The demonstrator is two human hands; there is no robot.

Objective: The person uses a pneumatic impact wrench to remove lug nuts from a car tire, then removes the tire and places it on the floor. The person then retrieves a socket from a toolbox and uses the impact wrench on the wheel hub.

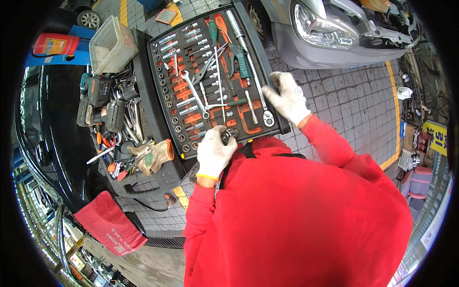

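My left hand (213, 152), in a white knit glove, is closed around a dark, shiny round metal piece (229, 136) at the near edge of the tool drawer; its exact kind is hard to make out. My right hand (288, 97), gloved the same way, has its fingers apart and holds nothing. It is beside the drawer's right edge, close to a long chrome ratchet wrench (268, 117). The drawer's foam tray (165, 98) carries rows of sockets (178, 129), a combination wrench (194, 94), pliers (208, 64) and a green-handled screwdriver (213, 32).
Left of the drawer, a cart top bears cordless power tools (114, 115), used gloves (155, 155) and a clear plastic bin (113, 45). A silver car (330, 38) with exposed front parts is at the far right. A dark car (52, 115) stands on the left.
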